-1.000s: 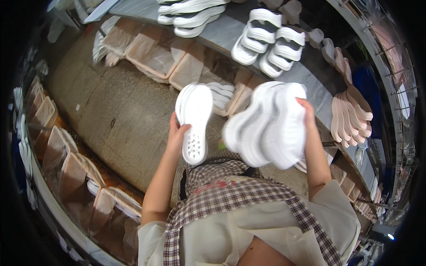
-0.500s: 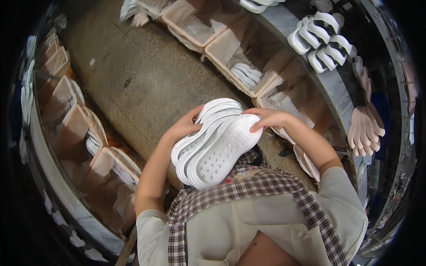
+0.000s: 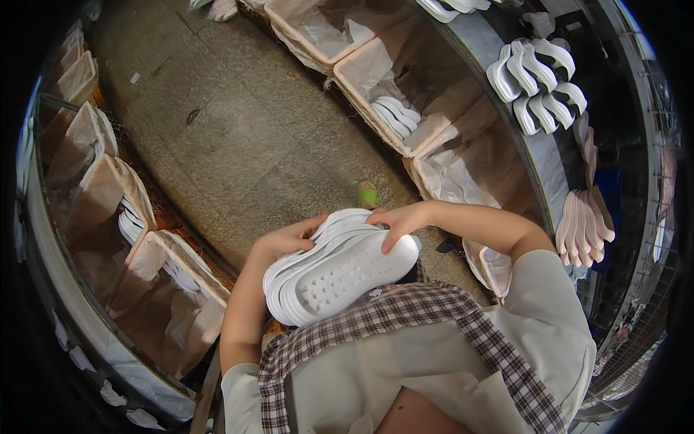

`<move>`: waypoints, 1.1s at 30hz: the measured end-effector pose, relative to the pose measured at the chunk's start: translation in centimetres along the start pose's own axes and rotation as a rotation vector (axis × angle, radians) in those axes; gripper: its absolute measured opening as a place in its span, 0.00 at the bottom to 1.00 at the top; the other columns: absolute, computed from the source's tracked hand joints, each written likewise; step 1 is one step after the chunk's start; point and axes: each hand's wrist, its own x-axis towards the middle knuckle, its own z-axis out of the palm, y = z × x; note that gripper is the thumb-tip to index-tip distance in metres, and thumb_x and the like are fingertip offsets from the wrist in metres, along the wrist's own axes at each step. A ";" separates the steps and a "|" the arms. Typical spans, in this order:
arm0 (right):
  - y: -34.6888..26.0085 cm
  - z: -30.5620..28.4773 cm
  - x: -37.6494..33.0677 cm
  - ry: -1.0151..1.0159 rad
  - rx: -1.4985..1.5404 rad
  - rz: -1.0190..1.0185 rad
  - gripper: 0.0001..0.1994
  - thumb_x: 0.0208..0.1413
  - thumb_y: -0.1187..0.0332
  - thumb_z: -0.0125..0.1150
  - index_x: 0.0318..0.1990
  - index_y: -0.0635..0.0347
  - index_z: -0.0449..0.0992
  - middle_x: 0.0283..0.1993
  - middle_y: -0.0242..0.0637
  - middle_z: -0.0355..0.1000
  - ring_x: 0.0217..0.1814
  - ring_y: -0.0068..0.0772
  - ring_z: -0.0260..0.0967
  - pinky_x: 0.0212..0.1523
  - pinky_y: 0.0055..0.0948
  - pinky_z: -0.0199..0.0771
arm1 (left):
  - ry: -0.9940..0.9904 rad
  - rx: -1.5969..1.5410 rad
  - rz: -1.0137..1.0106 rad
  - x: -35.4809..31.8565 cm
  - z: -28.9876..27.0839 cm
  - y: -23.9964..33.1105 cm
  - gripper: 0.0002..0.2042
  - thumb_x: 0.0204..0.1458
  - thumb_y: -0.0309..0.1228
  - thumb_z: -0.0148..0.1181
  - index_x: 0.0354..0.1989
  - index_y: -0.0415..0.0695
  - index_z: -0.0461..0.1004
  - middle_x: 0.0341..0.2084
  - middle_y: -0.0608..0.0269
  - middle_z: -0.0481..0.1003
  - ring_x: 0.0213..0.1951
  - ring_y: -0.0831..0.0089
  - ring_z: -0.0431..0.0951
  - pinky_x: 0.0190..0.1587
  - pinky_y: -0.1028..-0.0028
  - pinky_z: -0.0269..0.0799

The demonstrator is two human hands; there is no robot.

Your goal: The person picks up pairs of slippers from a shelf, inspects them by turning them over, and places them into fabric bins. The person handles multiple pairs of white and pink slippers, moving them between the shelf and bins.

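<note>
In front of my apron I hold a stack of white shoe soles [image 3: 347, 282]. The top sole is dotted with small round hollows near its lower left end. My left hand [image 3: 290, 240] is closed on the far left edge of the stack, its fingers partly hidden behind the soles. From the right, my right hand [image 3: 402, 220] grips the far edge, with the thumb pressed on the top sole and the other fingers mostly out of sight. The soles lie one on another, slightly fanned toward the far left.
Lined bins stand in rows on the left [image 3: 155, 239] and right [image 3: 376, 101]; some hold white soles. A worktop [image 3: 510, 116] along the right carries white curved pieces [image 3: 538, 79] and pink ones [image 3: 582, 228]. A green slipper [image 3: 367, 194] shows on the floor beyond the stack.
The stack has dropped a little nearer my body and turned flatter, its soles more evenly gathered. My right hand has slid left along it, closer to my left. A green slipper has come into view.
</note>
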 end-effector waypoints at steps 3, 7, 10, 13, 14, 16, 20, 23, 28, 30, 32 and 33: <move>1.3 -1.1 0.9 0.005 0.068 0.005 0.35 0.39 0.59 0.68 0.54 0.67 0.62 0.59 0.47 0.53 0.63 0.38 0.52 0.58 0.28 0.56 | 0.090 -0.328 -0.052 -0.3 -1.0 -0.4 0.36 0.47 0.28 0.58 0.65 0.39 0.49 0.57 0.51 0.63 0.58 0.67 0.63 0.58 0.70 0.58; 3.8 -3.5 -0.4 0.106 0.411 -0.007 0.35 0.39 0.65 0.68 0.57 0.67 0.60 0.58 0.43 0.56 0.60 0.35 0.55 0.58 0.28 0.58 | 0.722 -0.372 0.307 -0.3 -3.6 0.4 0.25 0.53 0.35 0.55 0.59 0.43 0.59 0.52 0.57 0.68 0.55 0.68 0.66 0.56 0.67 0.58; 7.3 -8.0 -4.0 0.260 0.749 0.003 0.33 0.42 0.71 0.65 0.58 0.66 0.59 0.55 0.42 0.62 0.56 0.34 0.61 0.56 0.32 0.63 | 1.485 -0.231 0.394 0.0 -6.1 -0.2 0.23 0.54 0.36 0.55 0.56 0.41 0.61 0.48 0.58 0.69 0.51 0.68 0.68 0.54 0.69 0.59; 12.3 -15.4 -6.8 0.694 0.693 -0.050 0.38 0.40 0.66 0.69 0.58 0.69 0.55 0.54 0.47 0.62 0.54 0.38 0.63 0.53 0.34 0.67 | 1.608 -0.461 0.462 0.7 -7.5 -3.4 0.09 0.57 0.31 0.50 0.43 0.41 0.65 0.31 0.66 0.68 0.33 0.77 0.69 0.37 0.77 0.66; 14.4 -18.4 -6.7 0.891 0.600 0.061 0.41 0.39 0.64 0.71 0.59 0.72 0.54 0.54 0.49 0.60 0.55 0.40 0.62 0.53 0.35 0.67 | 1.570 -0.420 0.379 1.7 -7.7 -5.0 0.07 0.57 0.31 0.49 0.40 0.41 0.65 0.28 0.67 0.67 0.30 0.78 0.67 0.34 0.78 0.64; 19.0 -24.7 -5.7 1.241 0.228 0.056 0.43 0.38 0.62 0.72 0.58 0.75 0.54 0.55 0.51 0.59 0.56 0.44 0.60 0.55 0.32 0.63 | 1.566 -0.493 0.230 5.1 -8.1 -8.5 0.04 0.58 0.30 0.48 0.33 0.43 0.66 0.24 0.69 0.66 0.24 0.81 0.63 0.28 0.81 0.59; 28.7 -39.0 0.1 1.286 0.303 0.068 0.44 0.36 0.56 0.72 0.57 0.74 0.57 0.58 0.57 0.59 0.59 0.41 0.59 0.56 0.32 0.61 | 1.443 -0.723 -0.107 13.9 -8.3 -14.4 0.03 0.56 0.29 0.52 0.35 0.46 0.66 0.29 0.67 0.71 0.29 0.80 0.70 0.32 0.79 0.64; 34.5 -48.1 6.1 1.515 -0.339 0.654 0.47 0.35 0.52 0.70 0.61 0.67 0.53 0.64 0.60 0.44 0.67 0.54 0.44 0.63 0.39 0.50 | 1.320 -0.825 -0.141 20.0 -8.3 -18.1 0.06 0.56 0.29 0.53 0.39 0.44 0.66 0.29 0.67 0.71 0.30 0.80 0.69 0.31 0.80 0.64; 40.3 -57.5 15.1 1.579 -0.507 0.544 0.41 0.38 0.51 0.68 0.58 0.63 0.58 0.66 0.62 0.39 0.67 0.63 0.40 0.63 0.49 0.49 | 1.256 -0.831 -0.308 26.1 -8.2 -23.2 0.06 0.56 0.29 0.52 0.40 0.43 0.66 0.28 0.67 0.70 0.30 0.79 0.71 0.33 0.81 0.65; 43.3 -58.5 17.8 1.580 -0.603 0.631 0.40 0.40 0.52 0.68 0.57 0.65 0.58 0.66 0.61 0.39 0.67 0.62 0.41 0.62 0.48 0.53 | 1.258 -0.847 -0.367 27.2 -8.4 -24.5 0.07 0.56 0.29 0.51 0.41 0.43 0.67 0.29 0.67 0.71 0.31 0.79 0.72 0.33 0.80 0.66; 47.0 -58.4 19.3 1.576 -0.805 0.669 0.39 0.42 0.54 0.67 0.57 0.67 0.56 0.65 0.62 0.41 0.66 0.62 0.44 0.59 0.48 0.57 | 1.292 -0.901 -0.415 28.1 -8.8 -25.3 0.07 0.56 0.30 0.52 0.41 0.43 0.67 0.30 0.66 0.72 0.31 0.78 0.73 0.34 0.80 0.67; 48.9 -57.5 20.0 1.554 -0.942 0.692 0.39 0.43 0.55 0.66 0.58 0.67 0.54 0.64 0.62 0.44 0.65 0.62 0.47 0.58 0.48 0.60 | 1.302 -0.925 -0.417 28.6 -9.1 -25.7 0.08 0.56 0.30 0.52 0.41 0.43 0.68 0.30 0.65 0.73 0.31 0.78 0.73 0.33 0.79 0.68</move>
